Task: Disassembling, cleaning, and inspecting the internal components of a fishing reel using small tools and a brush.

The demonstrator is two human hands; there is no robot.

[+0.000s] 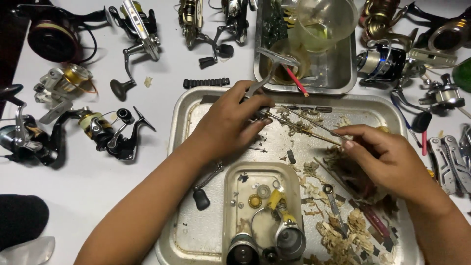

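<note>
The left hand (230,122) is hovering over the upper middle of a large dented metal tray (196,216), its fingers curled shut around a small dark reel part (259,114) whose bent metal arm is sticking up toward the top of the view; just what kind of part it is cannot be told. The right hand (387,159) is lying over the tray's right side, thumb and forefinger pinched tight on the end of a thin wooden stick (304,130), and the other fingers are folding loosely beneath. The stick is slanting up and left across the tray, and its far tip is meeting the part at the left hand's fingertips. Under both hands, wood shavings and scraps (338,235) are littering the tray's right half, with a small spanner (332,198) lying among them and a black-knobbed reel handle (203,189) resting near the left forearm. A smaller rectangular tin (230,196) is sitting inside the big tray at the bottom centre, holding washers, a brass gear (254,200) and a stripped-down reel body (287,235). Above the big tray a second steel tray (338,73) is holding a clear plastic cup (326,19) and a red-handled tool (297,81). Spinning reels are standing all about the white table (98,186), one black reel (110,132) well to the left of the left arm, and a folding multi-tool (451,162) is lying at the right edge.
</note>
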